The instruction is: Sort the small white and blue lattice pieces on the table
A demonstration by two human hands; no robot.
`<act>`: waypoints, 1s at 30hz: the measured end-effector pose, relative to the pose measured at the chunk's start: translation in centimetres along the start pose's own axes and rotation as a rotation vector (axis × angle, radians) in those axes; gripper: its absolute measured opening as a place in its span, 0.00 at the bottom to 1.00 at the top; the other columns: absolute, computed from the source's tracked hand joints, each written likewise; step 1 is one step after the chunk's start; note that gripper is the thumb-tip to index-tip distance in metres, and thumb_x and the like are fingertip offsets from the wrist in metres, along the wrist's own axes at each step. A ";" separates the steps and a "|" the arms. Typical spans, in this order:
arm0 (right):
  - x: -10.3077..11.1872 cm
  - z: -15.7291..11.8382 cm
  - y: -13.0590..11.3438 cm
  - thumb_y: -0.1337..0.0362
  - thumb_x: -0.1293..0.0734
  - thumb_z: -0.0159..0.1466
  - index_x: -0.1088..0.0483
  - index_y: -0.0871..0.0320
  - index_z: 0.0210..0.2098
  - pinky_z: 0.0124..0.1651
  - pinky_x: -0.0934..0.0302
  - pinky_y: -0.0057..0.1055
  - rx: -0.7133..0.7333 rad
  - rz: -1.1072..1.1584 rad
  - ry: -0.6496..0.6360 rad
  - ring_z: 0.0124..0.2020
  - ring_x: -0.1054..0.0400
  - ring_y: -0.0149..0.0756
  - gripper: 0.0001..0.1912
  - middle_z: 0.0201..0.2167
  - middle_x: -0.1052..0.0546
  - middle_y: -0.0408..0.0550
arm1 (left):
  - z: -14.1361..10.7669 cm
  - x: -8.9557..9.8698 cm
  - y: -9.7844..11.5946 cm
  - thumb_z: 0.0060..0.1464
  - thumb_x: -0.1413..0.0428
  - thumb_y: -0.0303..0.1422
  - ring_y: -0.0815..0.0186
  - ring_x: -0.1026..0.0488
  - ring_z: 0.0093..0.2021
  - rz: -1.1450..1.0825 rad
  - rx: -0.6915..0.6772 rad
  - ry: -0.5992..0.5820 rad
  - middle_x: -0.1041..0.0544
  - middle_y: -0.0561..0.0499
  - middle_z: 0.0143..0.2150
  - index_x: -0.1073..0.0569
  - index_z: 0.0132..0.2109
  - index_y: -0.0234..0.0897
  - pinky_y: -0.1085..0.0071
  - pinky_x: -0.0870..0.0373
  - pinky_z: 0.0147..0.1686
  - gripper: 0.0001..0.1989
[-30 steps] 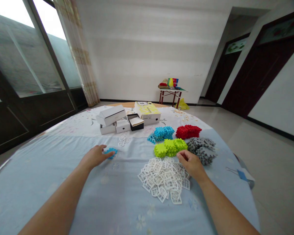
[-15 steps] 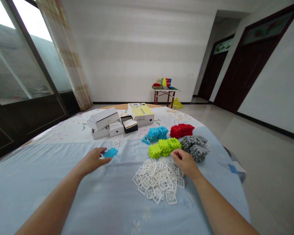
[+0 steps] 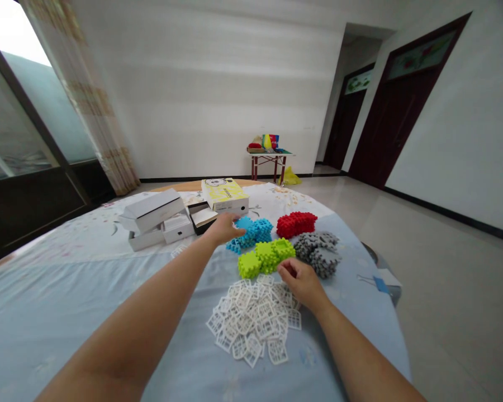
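Note:
My left hand point(image 3: 225, 228) reaches forward to the stack of blue toothed building pieces point(image 3: 257, 231). Thumb and fingers are closed about the edge of a blue piece point(image 3: 243, 223) at the stack's near-left end. My right hand point(image 3: 298, 279) hovers over the right edge of a heap of white lattice pieces point(image 3: 251, 318), its fingers curled with nothing visible in them. Just beyond it lie lime-green toothed pieces point(image 3: 266, 255) in overlapping rows. Grey toothed pieces point(image 3: 321, 257) sit to the right of the green ones, and red ones point(image 3: 297, 224) farther back.
White boxes point(image 3: 155, 212) and a black open box point(image 3: 196, 222) stand at the back left, beside a yellow-and-white box point(image 3: 225, 194). A few white lattice pieces point(image 3: 178, 250) lie under my left forearm. A cloth covers the round table point(image 3: 184, 346).
My left hand has moved right and forward with the blue piece to the blue stack. My right hand stays by the green and white pieces. The view has turned slightly right.

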State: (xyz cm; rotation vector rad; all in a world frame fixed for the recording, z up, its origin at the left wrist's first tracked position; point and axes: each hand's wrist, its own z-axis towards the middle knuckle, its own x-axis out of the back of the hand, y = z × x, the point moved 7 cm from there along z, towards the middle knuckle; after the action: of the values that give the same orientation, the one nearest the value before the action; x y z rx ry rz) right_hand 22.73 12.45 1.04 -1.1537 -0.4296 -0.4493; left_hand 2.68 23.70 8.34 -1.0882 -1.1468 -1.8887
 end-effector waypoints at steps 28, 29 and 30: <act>-0.9 -0.3 0.7 0.54 0.42 0.58 0.32 0.59 0.29 0.29 0.43 0.28 -0.004 -0.043 -0.069 0.24 0.36 0.33 0.15 0.22 0.28 0.45 | -19.7 2.5 -17.3 0.46 0.51 0.46 0.59 0.28 0.37 0.128 0.508 0.009 0.24 0.42 0.37 0.25 0.40 0.33 0.68 0.35 0.39 0.23; -1.0 -0.3 0.8 0.54 0.42 0.58 0.31 0.59 0.29 0.29 0.43 0.27 -0.004 -0.044 -0.069 0.24 0.36 0.33 0.16 0.22 0.28 0.45 | -19.7 2.3 -17.2 0.46 0.51 0.45 0.59 0.29 0.38 0.150 0.494 0.001 0.25 0.42 0.37 0.25 0.39 0.32 0.68 0.36 0.40 0.22; -1.0 -0.3 0.9 0.54 0.42 0.58 0.31 0.59 0.29 0.29 0.43 0.27 -0.005 -0.047 -0.069 0.24 0.36 0.33 0.16 0.22 0.28 0.45 | -19.7 2.2 -17.1 0.45 0.50 0.45 0.59 0.29 0.38 0.162 0.486 0.003 0.25 0.42 0.37 0.25 0.39 0.32 0.68 0.36 0.41 0.22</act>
State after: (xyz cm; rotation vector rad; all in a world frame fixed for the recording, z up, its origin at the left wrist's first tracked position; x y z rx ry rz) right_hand 22.44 12.63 -0.30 -1.1683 -0.5169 -0.4528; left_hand -18.87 12.22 -1.07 -0.8716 -1.3771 -1.3848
